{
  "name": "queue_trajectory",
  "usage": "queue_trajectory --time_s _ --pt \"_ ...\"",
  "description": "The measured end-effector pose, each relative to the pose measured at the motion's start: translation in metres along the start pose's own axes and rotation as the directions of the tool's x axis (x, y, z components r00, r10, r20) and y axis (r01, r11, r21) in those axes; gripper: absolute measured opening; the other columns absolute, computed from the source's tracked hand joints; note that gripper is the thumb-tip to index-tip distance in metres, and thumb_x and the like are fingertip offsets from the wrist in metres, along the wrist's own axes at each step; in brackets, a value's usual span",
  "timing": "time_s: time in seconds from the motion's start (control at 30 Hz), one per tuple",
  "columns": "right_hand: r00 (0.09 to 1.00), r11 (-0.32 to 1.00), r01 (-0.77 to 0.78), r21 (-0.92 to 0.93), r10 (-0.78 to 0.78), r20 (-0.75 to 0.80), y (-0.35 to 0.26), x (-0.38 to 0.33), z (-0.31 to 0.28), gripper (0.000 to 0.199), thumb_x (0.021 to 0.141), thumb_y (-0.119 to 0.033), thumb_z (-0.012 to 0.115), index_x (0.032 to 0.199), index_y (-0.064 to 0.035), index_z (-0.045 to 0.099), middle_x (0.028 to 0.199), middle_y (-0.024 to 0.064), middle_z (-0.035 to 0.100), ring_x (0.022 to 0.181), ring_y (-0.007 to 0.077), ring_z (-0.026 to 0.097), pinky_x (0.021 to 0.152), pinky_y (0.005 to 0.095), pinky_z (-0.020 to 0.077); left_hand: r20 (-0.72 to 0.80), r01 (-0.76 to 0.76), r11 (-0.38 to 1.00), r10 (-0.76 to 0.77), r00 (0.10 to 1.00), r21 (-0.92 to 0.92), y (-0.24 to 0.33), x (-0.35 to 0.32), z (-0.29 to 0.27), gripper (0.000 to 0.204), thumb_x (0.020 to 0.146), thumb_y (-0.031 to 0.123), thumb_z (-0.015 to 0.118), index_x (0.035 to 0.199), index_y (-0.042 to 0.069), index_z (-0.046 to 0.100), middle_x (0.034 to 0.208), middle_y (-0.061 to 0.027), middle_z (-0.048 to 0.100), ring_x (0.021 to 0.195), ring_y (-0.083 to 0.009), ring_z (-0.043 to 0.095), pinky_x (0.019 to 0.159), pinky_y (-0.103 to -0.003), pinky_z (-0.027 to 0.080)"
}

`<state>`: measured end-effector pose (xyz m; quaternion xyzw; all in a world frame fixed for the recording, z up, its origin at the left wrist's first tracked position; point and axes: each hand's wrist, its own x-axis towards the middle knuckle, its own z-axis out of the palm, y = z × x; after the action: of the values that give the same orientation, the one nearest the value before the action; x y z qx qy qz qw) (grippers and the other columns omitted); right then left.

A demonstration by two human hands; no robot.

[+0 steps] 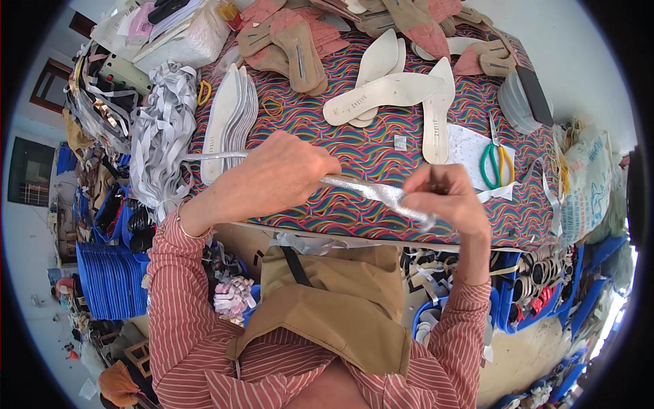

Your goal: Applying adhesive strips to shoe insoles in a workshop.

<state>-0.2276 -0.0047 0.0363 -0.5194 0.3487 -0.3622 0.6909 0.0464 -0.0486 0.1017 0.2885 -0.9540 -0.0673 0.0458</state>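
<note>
A shiny silver strip (366, 188) is stretched between my hands above the patterned tabletop. My left hand (272, 172) is closed round it, knuckles up, and a thinner length runs out past the wrist toward a hanging bundle of grey-silver strips (163, 129). Thumb and fingers of my right hand (446, 196) pinch the strip near its other end, which curls below them. Just beyond my left hand lies a stack of white shoe insoles (228, 112) with silver edges. Past my right hand, one white insole (436, 123) points away from me.
Green-and-yellow-handled scissors (496, 163) rest on a white paper (463, 143) to the right. Brown and pink sole pieces (296, 51) are heaped at the back. A clear plastic tub (521, 102) stands far right. Blue bins (535, 290) of shoe parts sit below the table edge.
</note>
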Motion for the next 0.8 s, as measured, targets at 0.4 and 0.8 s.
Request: queue_trajectory --time_s 0.4,0.8 --pt "0.809 0.922 0.361 0.138 -0.236 -0.538 0.029 -0.022 0.045 0.014 0.078 0.003 0.072 0.090 -0.0024 0.068 0.079 0.0044 0.068 0.063 0.0069 0.053 0.061 0.0177 0.0424 0.197 0.172 -0.103 -0.343 0.918 -0.980 0.048 -0.005 0.053 0.021 0.087 0.011 0.065 0.103 -0.004 0.067 0.082 -0.0105 0.070 0.068 -0.0174 0.064 0.064 -0.028 0.052" --pt "0.801 0.847 0.446 0.288 -0.234 -0.552 0.043 0.005 0.067 0.007 0.084 0.006 0.068 0.089 0.0001 0.068 0.088 0.0074 0.071 0.073 0.0096 0.059 0.070 0.0206 0.0494 0.081 -0.155 -0.356 -0.567 0.820 -0.922 0.060 0.033 0.058 0.034 0.097 0.018 0.054 0.125 0.000 0.052 0.105 -0.0157 0.067 0.086 -0.0246 0.067 0.079 -0.033 0.054"
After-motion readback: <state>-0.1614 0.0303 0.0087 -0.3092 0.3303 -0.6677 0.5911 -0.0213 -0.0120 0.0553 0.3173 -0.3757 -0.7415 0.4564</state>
